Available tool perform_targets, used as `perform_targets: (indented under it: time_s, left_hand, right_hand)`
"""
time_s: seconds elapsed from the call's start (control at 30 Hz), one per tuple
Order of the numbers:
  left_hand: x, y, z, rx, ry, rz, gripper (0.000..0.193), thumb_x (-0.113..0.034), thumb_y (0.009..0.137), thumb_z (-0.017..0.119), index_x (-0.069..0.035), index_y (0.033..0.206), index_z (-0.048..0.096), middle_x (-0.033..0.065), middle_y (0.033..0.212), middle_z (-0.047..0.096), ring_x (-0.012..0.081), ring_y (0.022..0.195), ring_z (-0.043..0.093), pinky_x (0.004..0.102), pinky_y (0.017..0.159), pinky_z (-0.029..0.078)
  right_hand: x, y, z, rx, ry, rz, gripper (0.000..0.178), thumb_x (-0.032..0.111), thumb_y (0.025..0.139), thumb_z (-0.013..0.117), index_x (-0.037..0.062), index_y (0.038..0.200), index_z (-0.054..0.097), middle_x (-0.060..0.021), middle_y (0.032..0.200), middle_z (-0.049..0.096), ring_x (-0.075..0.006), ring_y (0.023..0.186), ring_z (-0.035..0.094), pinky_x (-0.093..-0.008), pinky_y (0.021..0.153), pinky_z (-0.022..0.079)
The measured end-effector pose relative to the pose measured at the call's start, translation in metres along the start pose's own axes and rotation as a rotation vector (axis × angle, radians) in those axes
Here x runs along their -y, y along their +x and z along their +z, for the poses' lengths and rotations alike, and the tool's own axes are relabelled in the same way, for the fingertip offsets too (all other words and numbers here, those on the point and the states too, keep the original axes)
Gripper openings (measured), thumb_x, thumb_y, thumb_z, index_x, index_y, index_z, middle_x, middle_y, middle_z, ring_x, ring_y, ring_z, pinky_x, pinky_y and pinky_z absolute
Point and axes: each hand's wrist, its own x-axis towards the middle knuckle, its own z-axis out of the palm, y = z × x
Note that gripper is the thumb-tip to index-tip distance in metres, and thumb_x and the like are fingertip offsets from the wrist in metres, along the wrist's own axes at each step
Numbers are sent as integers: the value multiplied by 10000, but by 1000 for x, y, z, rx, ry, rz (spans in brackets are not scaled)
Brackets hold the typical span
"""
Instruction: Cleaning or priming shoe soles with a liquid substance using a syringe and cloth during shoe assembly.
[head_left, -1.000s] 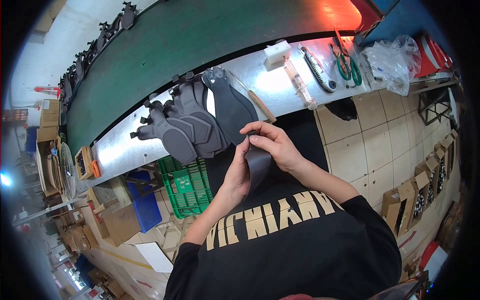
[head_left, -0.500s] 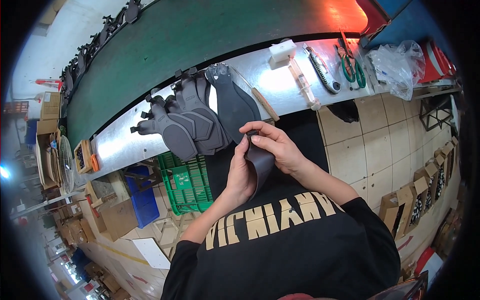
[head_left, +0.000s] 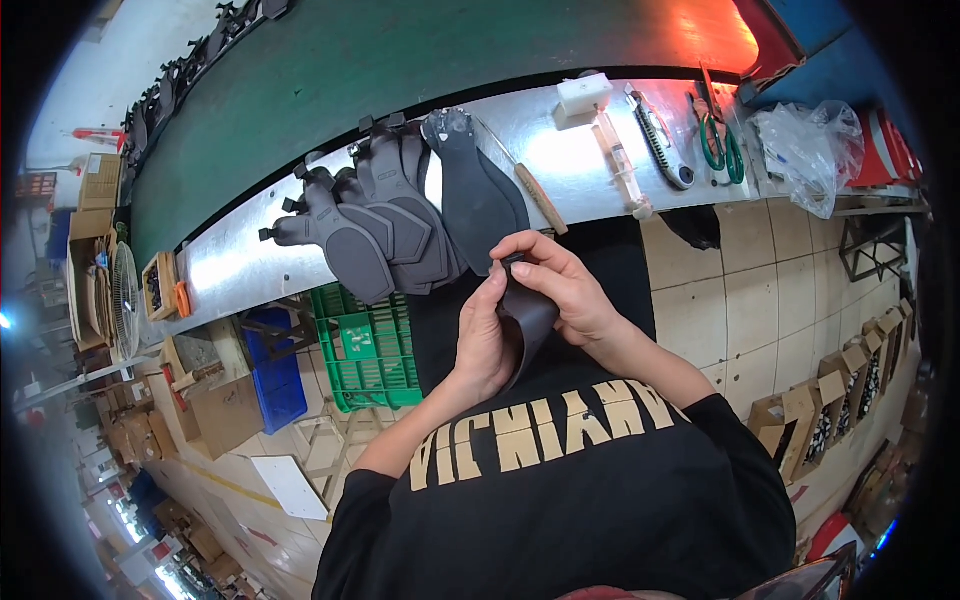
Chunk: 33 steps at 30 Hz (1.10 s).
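You are holding a dark flexible sole piece close to your chest, your left hand cupping its 9 o'clock edge with the palm closed against it and your right hand pinching its top end between curled fingers. Just past your hands, toward 11 o'clock, a fanned stack of grey sole pieces is lying on the steel bench, and farther toward 1 o'clock a utility knife and green-handled scissors are resting beside a crumpled plastic bag

One dark piece in hand, one scissors, one utility knife, one green crate, one plastic bag
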Motion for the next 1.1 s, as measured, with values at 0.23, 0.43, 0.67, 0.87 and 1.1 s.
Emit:
perform_targets:
  time_s: [0.23, 0.43, 0.67, 0.87, 1.1]
  left_hand:
    - [-5, -1, 4, -13, -7, 34, 335, -341, 979, 557, -37, 1116, 592, 44, 1092, 603, 132, 1023, 573, 319, 930, 457]
    - [-4, 0, 5, -17, 6, 91, 319, -322, 972, 575, -37, 1112, 609, 37, 1076, 615, 120, 995, 583, 307, 911, 467]
    - [-3, 3, 4, -61, 37, 100, 308, -336, 958, 597, -50, 1069, 631, 11, 1049, 626, 108, 973, 584, 305, 896, 465]
    - [-2, 3, 6, -61, 39, 85, 293, -331, 962, 593, -56, 1054, 633, 15, 1049, 625, 114, 982, 583, 310, 897, 464]
    - [-6, 6, 2, -77, -18, -51, 340, -375, 945, 592, -63, 1080, 607, 24, 1051, 617, 127, 1011, 578, 313, 903, 464]
  right_hand:
    - [3, 0, 1, -16, -50, -3, 251, 65, 930, 543, 42, 1173, 600, -17, 1024, 600, -77, 963, 545, -230, 893, 422]
    - [0, 2, 4, -8, -84, -27, 270, 56, 926, 573, 45, 1195, 591, -10, 998, 607, -75, 945, 558, -222, 888, 429]
    - [-4, 4, 1, -27, -73, -38, 240, 57, 950, 542, 45, 1182, 599, -12, 995, 612, -73, 944, 563, -227, 897, 431]
    - [-5, 4, -3, -38, -92, -45, 235, 54, 940, 531, 37, 1164, 601, -21, 1023, 608, -80, 965, 559, -231, 899, 432]
    - [4, 2, 0, -58, -157, -19, 281, 68, 935, 510, 40, 1191, 623, 22, 881, 582, -38, 806, 513, -160, 729, 409]
